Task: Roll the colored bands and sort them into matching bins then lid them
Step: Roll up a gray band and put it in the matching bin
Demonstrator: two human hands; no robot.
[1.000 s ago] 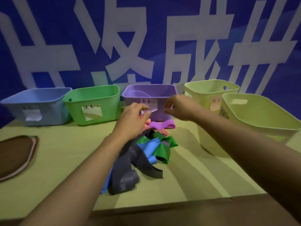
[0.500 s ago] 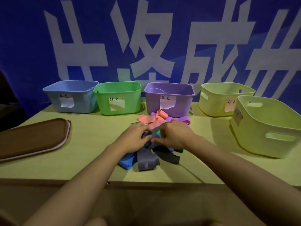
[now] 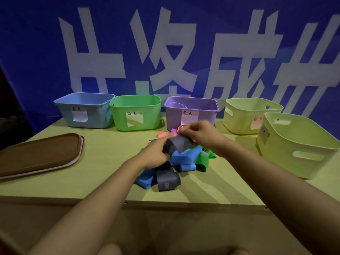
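- The left hand (image 3: 155, 152) grips one end of a gray band (image 3: 177, 144). Its fingers curl round the band so it does not slip away.
- The right hand (image 3: 199, 134) pinches the other end of the same gray band. I think two hands are used because the band is soft and floppy and needs both ends held to start a roll.
- The gray band is lifted a little above the pile of bands (image 3: 184, 162). That way it comes free from the others and does not drag them along.
- The pile sits in the middle of the table (image 3: 103, 172), close to the person. A blue band (image 3: 185, 156), a green band (image 3: 202, 159), a pink band (image 3: 162, 134) and a purple band (image 3: 173, 130) lie mixed up in it. Another gray piece (image 3: 168, 183) lies at the front; I cannot tell if it is part of the held band.
- Five bins stand along the back and right, with open tops, so bands can drop in: the blue bin (image 3: 84, 111), the green bin (image 3: 136, 112), the purple bin (image 3: 191, 109), and two yellow bins (image 3: 246, 115) (image 3: 298, 144).
- Each bin has a paper label on its front, likely to tell which color goes where.
- A brown lid (image 3: 40, 153) lies flat on the left, out of the way. It looks like it waits for the end, when bins get covered.
- No rolled band can be seen in a bin yet, so the job seems to be near its start.
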